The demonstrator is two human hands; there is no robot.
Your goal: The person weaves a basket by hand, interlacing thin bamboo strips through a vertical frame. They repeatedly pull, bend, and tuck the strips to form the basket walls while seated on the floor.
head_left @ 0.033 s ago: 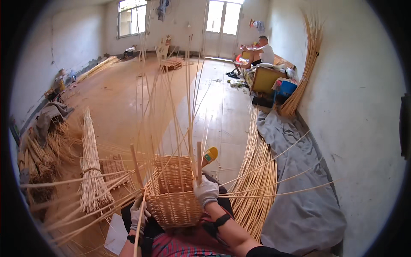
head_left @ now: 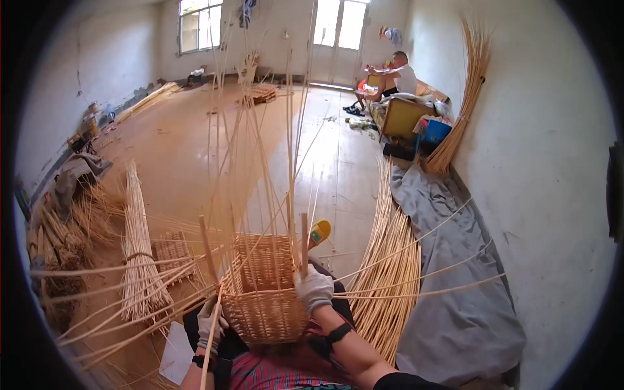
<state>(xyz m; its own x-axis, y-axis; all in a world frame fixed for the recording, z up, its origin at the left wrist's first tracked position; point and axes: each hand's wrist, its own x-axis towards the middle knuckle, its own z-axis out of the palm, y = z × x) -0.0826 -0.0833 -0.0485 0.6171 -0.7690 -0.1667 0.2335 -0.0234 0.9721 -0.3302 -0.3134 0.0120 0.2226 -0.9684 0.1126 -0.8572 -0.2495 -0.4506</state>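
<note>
A half-woven wicker basket (head_left: 265, 316) rests on my lap, its near wall facing me. Long thin rods stand up from its walls, and others fan out to both sides. At the basket's near left corner my left hand (head_left: 212, 322), in a pale glove, is closed round a wicker rod (head_left: 207, 364) that runs down toward me. My right hand (head_left: 314, 290), also gloved, grips the near right corner, just below a thick upright stake (head_left: 304, 244). A matching stake (head_left: 208, 250) rises at the left corner. My right fingertips are partly hidden against the weave.
A tied rod bundle (head_left: 136, 240) and a small woven panel (head_left: 172, 257) lie left. Loose rods (head_left: 383, 279) and a grey cloth (head_left: 448, 305) lie right. A yellow slipper (head_left: 319, 233) is beyond the basket. A person (head_left: 404, 78) sits at the far right.
The loose rods sticking out at the left have shifted slightly. Both hands keep their places on the basket and rod.
</note>
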